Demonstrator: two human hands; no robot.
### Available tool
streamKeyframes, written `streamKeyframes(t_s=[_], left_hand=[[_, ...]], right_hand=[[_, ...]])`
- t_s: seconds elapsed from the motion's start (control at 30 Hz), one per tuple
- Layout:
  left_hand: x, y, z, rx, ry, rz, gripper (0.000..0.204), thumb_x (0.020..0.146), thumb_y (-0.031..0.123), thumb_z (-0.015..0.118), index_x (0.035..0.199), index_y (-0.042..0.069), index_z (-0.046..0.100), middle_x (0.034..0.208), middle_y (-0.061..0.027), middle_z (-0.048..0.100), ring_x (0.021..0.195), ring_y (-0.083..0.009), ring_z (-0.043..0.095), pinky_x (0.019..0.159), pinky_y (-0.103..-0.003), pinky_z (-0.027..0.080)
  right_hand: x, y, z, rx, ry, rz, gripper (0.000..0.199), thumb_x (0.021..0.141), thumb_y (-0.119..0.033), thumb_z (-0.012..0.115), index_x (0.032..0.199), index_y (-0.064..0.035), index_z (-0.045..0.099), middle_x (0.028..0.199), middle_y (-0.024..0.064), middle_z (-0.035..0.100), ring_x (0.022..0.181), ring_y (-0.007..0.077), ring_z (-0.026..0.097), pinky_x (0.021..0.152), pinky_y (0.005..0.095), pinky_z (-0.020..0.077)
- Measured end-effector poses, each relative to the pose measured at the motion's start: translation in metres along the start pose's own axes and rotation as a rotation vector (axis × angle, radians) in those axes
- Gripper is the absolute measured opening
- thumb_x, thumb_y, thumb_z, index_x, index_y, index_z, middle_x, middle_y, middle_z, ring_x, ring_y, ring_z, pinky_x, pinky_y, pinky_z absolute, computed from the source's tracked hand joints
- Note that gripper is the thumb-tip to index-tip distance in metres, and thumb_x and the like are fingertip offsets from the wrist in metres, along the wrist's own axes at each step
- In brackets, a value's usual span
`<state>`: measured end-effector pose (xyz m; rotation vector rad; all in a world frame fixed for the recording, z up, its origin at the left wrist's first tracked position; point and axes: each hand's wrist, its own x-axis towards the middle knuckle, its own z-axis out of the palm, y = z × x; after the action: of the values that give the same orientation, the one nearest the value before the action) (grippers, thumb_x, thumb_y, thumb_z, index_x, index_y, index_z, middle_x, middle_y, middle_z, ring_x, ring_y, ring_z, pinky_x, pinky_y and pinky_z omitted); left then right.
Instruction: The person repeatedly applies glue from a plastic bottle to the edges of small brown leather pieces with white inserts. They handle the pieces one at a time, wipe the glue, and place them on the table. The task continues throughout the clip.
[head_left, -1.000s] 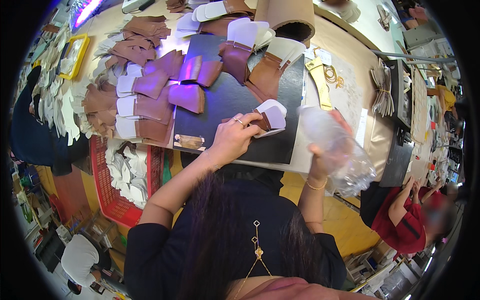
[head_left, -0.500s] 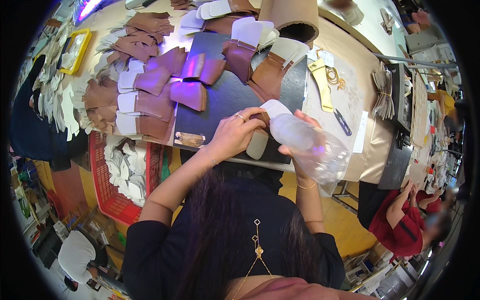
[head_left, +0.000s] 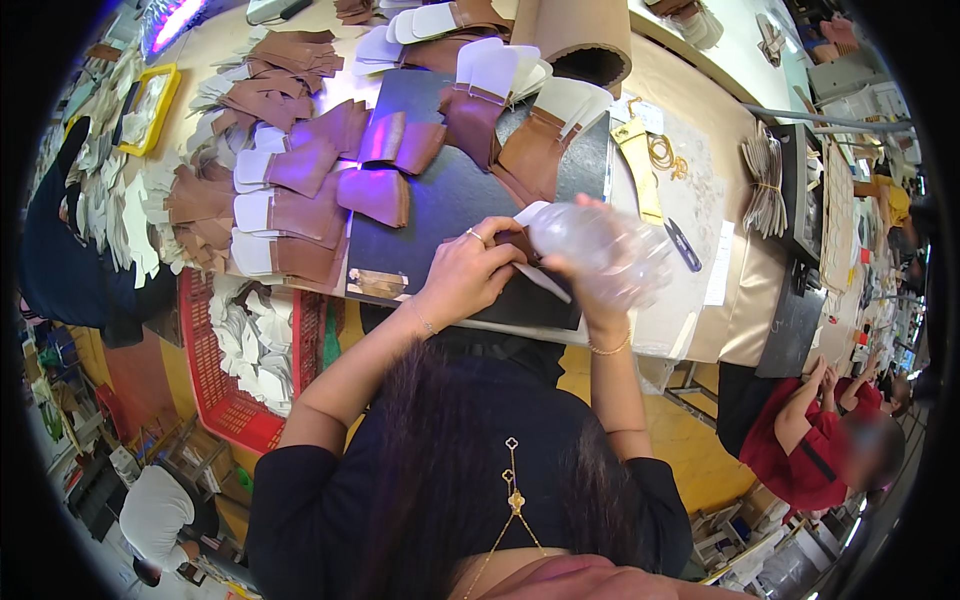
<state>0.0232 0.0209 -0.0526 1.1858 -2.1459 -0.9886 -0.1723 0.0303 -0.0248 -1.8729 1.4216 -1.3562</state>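
My left hand (head_left: 470, 268) is closed, its fingers pinching a brown leather piece (head_left: 519, 242) with pale backing parts, just above the black board (head_left: 430, 235). A white flap (head_left: 545, 284) hangs from that piece at a slant. My right hand (head_left: 600, 308) grips a clear plastic bottle (head_left: 618, 256), smeared by motion. The bottle's left end meets the leather piece beside my left fingers; whether it has a cap or nozzle there is hidden. Fanned stacks of brown and white pieces (head_left: 545, 145) lie on the board's far right part.
Rows of brown leather pieces (head_left: 300, 215) cover the table's left. A cardboard tube (head_left: 575, 45) lies at the back. Right of the board are a yellow strip (head_left: 638, 170) and small thread snips (head_left: 684, 246). A red basket (head_left: 235, 415) of white scraps stands below left. Co-workers sit nearby.
The bottle and my right hand have moved up and left, with the bottle tilted flatter. The white flap has turned to a slant. My left hand keeps its hold almost in place.
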Motion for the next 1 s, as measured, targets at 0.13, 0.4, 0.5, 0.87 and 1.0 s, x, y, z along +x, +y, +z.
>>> streamKeyframes(t_s=[0.13, 0.4, 0.5, 0.87, 1.0], left_hand=[[-0.003, 0.000, 0.003, 0.004, 0.071, 0.033, 0.018, 0.073, 0.006, 0.071, 0.088, 0.015, 0.070, 0.118, -0.0006, 0.060, 0.078, -0.0179, 0.061, 0.072, -0.035, 0.051], [-0.007, 0.002, 0.012, 0.135, 0.130, 0.066, 0.018, 0.072, 0.005, 0.069, 0.088, 0.015, 0.071, 0.127, 0.0013, 0.060, 0.084, -0.0200, 0.062, 0.074, -0.035, 0.052], [-0.010, 0.002, 0.013, 0.143, 0.125, 0.068, 0.019, 0.073, 0.005, 0.069, 0.089, 0.015, 0.072, 0.126, 0.0016, 0.062, 0.088, -0.0211, 0.063, 0.074, -0.035, 0.053], [-0.009, -0.002, 0.001, -0.251, 0.073, -0.106, 0.046, 0.076, -0.001, 0.064, 0.119, 0.015, 0.060, 0.104, -0.0043, 0.064, 0.094, -0.0268, 0.063, 0.079, -0.038, 0.051], [-0.011, -0.004, -0.003, -0.275, 0.005, -0.079, 0.041, 0.078, -0.002, 0.061, 0.115, 0.016, 0.064, 0.099, -0.0039, 0.063, 0.097, -0.0265, 0.062, 0.080, -0.039, 0.050]], right_hand=[[0.014, 0.009, -0.019, -0.354, 0.108, 0.381, 0.079, 0.070, -0.018, 0.088, 0.135, -0.0017, 0.046, 0.123, 0.0152, 0.062, 0.113, 0.0262, 0.060, 0.093, 0.0360, 0.0529], [0.013, 0.001, -0.001, -0.221, 0.053, 0.148, 0.069, 0.064, -0.023, 0.093, 0.120, -0.0010, 0.060, 0.112, 0.0128, 0.068, 0.097, 0.0218, 0.065, 0.085, 0.0354, 0.0533], [0.021, 0.013, -0.031, -0.355, 0.245, 0.283, 0.054, 0.068, -0.014, 0.090, 0.113, 0.0034, 0.065, 0.103, 0.0109, 0.071, 0.093, 0.0180, 0.067, 0.084, 0.0319, 0.0535], [0.006, -0.001, -0.044, 0.246, 0.365, 0.181, 0.078, 0.068, -0.018, 0.091, 0.130, 0.0010, 0.049, 0.127, 0.0171, 0.058, 0.119, 0.0273, 0.057, 0.103, 0.0417, 0.0466], [0.004, -0.002, -0.025, 0.314, 0.236, 0.272, 0.077, 0.067, -0.021, 0.091, 0.129, -0.0002, 0.050, 0.127, 0.0165, 0.059, 0.118, 0.0259, 0.058, 0.100, 0.0412, 0.0495]])
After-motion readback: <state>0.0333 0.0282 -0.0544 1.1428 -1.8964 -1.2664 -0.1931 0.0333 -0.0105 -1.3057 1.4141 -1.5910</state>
